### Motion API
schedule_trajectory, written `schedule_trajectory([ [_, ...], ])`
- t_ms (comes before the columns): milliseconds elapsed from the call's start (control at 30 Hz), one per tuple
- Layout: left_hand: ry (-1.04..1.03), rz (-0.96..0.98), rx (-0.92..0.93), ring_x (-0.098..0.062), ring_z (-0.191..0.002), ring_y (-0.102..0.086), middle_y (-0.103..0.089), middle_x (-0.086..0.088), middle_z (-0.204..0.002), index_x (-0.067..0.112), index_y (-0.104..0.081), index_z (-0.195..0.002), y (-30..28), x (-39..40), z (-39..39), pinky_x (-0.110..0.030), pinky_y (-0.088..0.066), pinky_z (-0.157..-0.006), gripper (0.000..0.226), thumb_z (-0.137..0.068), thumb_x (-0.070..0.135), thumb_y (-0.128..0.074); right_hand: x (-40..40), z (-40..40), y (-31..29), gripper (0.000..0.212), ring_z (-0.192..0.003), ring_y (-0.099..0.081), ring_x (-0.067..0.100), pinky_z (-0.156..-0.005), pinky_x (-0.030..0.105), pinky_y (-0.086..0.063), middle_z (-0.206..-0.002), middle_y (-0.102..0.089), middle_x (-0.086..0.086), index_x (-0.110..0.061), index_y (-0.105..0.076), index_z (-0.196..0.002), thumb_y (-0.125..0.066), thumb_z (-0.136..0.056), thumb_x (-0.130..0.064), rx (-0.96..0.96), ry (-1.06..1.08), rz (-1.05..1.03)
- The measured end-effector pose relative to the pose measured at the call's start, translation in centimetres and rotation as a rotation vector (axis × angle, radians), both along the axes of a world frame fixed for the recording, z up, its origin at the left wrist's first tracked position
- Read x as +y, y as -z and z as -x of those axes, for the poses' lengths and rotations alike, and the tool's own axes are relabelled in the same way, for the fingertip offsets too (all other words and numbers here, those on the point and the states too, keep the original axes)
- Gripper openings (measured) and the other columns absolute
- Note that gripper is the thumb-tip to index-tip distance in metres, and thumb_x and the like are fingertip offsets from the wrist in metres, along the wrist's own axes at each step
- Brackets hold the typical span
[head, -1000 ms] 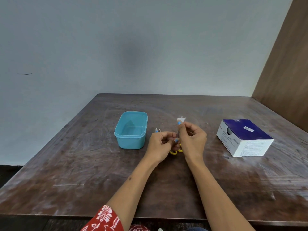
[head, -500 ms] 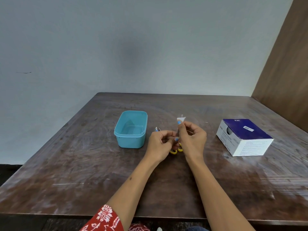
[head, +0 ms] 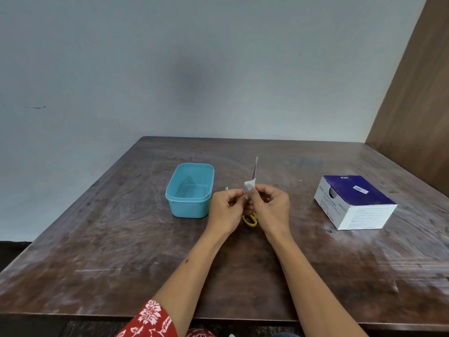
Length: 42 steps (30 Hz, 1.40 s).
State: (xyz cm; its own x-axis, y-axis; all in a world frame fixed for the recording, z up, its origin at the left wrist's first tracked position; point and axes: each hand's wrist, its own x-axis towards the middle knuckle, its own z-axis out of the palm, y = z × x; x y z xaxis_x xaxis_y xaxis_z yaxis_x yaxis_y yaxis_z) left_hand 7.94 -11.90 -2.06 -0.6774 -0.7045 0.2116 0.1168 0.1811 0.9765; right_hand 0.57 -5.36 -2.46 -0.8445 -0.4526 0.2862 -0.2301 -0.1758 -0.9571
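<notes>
- Now a thin pale strip (head: pixel 255 169) stands up from the white packet (head: pixel 250 184); half a second ago only the packet's small corner showed above the fingertips.
- Both hands have stayed over the middle of the table. The right hand (head: pixel 273 207) pinches the packet between thumb and forefinger. The left hand (head: pixel 224 210) is curled against it from the left and seems to grip its other edge.
- Likely meaning: the packet has begun to tear open, though I cannot tell whether the strip is torn wrapper or a blade.
- Yellow scissor handles (head: pixel 250 220) peek out below, between the hands; I cannot tell which hand holds them.
- Left, the open-topped teal tub (head: pixel 192 207) sits just beside the left hand.
- Right, the blue-and-white box (head: pixel 359 215) lies well apart.
- Bare table (head: pixel 121 239) spreads near and far. Its far edge meets the wall (head: pixel 218 69), and a wooden panel (head: pixel 418 105) closes the right side.
</notes>
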Motion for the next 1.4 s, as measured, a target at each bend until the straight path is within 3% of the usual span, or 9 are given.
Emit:
schedule_trajectory([
  [200, 0.057, -0.003, -0.011, -0.007, -0.06, -0.065, -0.068, -0.005, -0.072, 0.009, -0.068, -0.087, -0.18, 0.51, -0.02, -0.023, -0.058, -0.063, 0.015, -0.089, 0.001, -0.056, 0.0, 0.5, 0.08, 0.003, -0.067, -0.065, 0.024, -0.065, 0.038, -0.057, -0.072, -0.069, 0.012, -0.02, -0.068, -0.084, -0.068, -0.083, -0.017, 0.012, 0.127, 0.041],
  [333, -0.001, 0.006, -0.007, -0.016, -0.074, -0.07, -0.071, -0.01, -0.083, 0.004, -0.069, -0.098, 0.02, 0.04, 0.01, -0.028, -0.059, -0.07, 0.017, -0.091, 0.003, -0.054, 0.11, -0.15, -0.26, 0.017, -0.07, -0.07, 0.023, -0.06, 0.035, -0.059, -0.071, -0.071, 0.005, -0.029, -0.067, -0.075, -0.067, -0.085, -0.015, 0.05, -0.005, -0.022],
  [600, 0.025, 0.018, -0.008, -0.012, -0.067, -0.067, -0.07, -0.007, -0.077, 0.005, -0.069, -0.094, 0.04, 0.35, -0.04, -0.024, -0.058, -0.066, 0.015, -0.09, 0.003, -0.055, 0.26, 0.06, -0.28, 0.006, -0.066, -0.067, 0.018, -0.052, 0.025, -0.053, -0.075, -0.07, 0.01, -0.013, -0.071, -0.088, -0.066, -0.086, -0.015, 0.038, 0.049, -0.012],
  [733, -0.009, 0.015, -0.005, -0.017, -0.075, -0.07, -0.071, -0.011, -0.084, 0.006, -0.07, -0.097, 0.17, 0.08, 0.06, -0.029, -0.059, -0.07, 0.017, -0.091, 0.003, -0.054, 0.11, -0.23, -0.19, 0.019, -0.075, -0.07, 0.023, -0.065, 0.043, -0.06, -0.077, -0.071, 0.004, -0.033, -0.067, -0.076, -0.067, -0.085, -0.017, 0.076, -0.006, -0.05],
  [900, 0.018, 0.009, 0.011, -0.018, -0.069, -0.067, -0.07, -0.007, -0.075, 0.014, -0.069, -0.088, 0.08, 0.35, 0.02, -0.027, -0.059, -0.068, 0.017, -0.09, 0.004, -0.056, 0.18, -0.13, -0.41, 0.024, -0.095, -0.064, 0.019, -0.083, 0.042, -0.054, -0.1, -0.066, -0.002, -0.027, -0.062, -0.1, -0.072, -0.08, -0.021, 0.091, 0.1, -0.018],
  [1000, 0.014, 0.009, 0.017, -0.013, -0.065, -0.065, -0.068, -0.005, -0.072, 0.011, -0.069, -0.09, -0.07, 0.43, -0.06, -0.021, -0.057, -0.064, 0.016, -0.09, 0.003, -0.055, 0.34, -0.14, -0.52, 0.018, -0.081, -0.066, 0.026, -0.074, 0.043, -0.055, -0.09, -0.067, 0.001, -0.028, -0.06, -0.086, -0.075, -0.076, -0.027, 0.063, 0.108, 0.001],
  [1133, -0.026, 0.018, 0.018, -0.016, -0.067, -0.067, -0.069, -0.006, -0.073, 0.009, -0.07, -0.093, 0.1, 0.2, 0.07, -0.025, -0.058, -0.067, 0.016, -0.09, 0.003, -0.055, 0.56, -0.16, -0.7, 0.006, -0.054, -0.065, 0.008, -0.051, 0.021, -0.052, -0.084, -0.069, 0.015, -0.013, -0.065, -0.086, -0.069, -0.083, -0.012, -0.002, 0.011, 0.028],
  [1233, -0.042, 0.02, 0.004, -0.016, -0.068, -0.068, -0.069, -0.006, -0.074, 0.005, -0.069, -0.097, 0.17, 0.01, 0.1, -0.028, -0.059, -0.069, 0.016, -0.091, 0.004, -0.055, 0.68, -0.32, -0.85, 0.009, -0.055, -0.066, 0.004, -0.05, 0.015, -0.051, -0.082, -0.069, 0.008, -0.008, -0.068, -0.093, -0.068, -0.084, -0.011, 0.01, -0.023, -0.007],
  [1400, -0.017, 0.012, 0.006, -0.016, -0.069, -0.067, -0.069, -0.005, -0.072, 0.019, -0.069, -0.085, 0.13, 0.17, 0.04, -0.029, -0.059, -0.07, 0.02, -0.09, 0.004, -0.056, 0.47, -0.24, -0.67, 0.02, -0.082, -0.068, 0.023, -0.073, 0.041, -0.058, -0.094, -0.066, -0.003, -0.033, -0.068, -0.093, -0.07, -0.082, -0.016, 0.063, 0.061, -0.023],
])
